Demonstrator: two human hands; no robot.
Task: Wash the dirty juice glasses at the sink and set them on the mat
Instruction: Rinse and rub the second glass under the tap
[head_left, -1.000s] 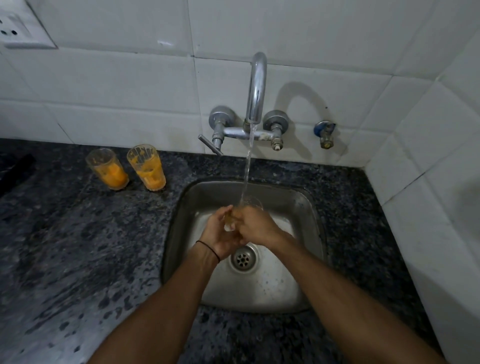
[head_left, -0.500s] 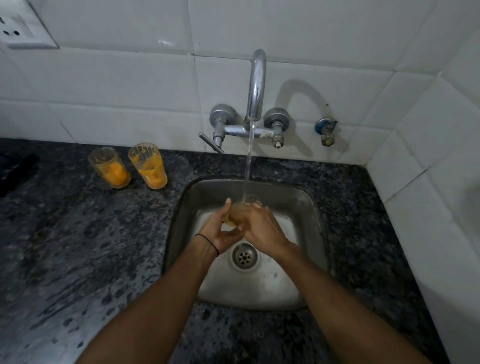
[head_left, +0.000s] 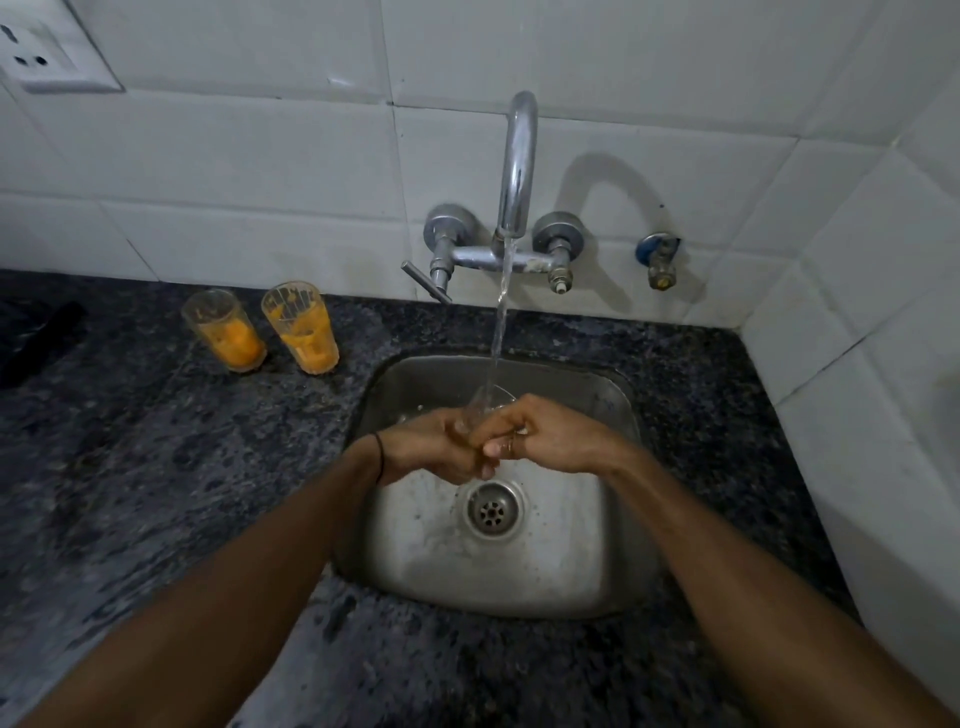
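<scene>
Left hand (head_left: 428, 449) and right hand (head_left: 548, 439) clasp the glass (head_left: 491, 402), rim toward twelve o'clock; dirty glasses (head_left: 304, 332) at ten o'clock, nearer left.

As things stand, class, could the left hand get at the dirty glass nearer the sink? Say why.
Probably yes, once freed: nothing stands between the left hand and that dirty glass on the counter, but it grips the wet glass.

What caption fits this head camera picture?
Left hand and right hand rinse a glass under the tap; two dirty glasses wait.
</scene>
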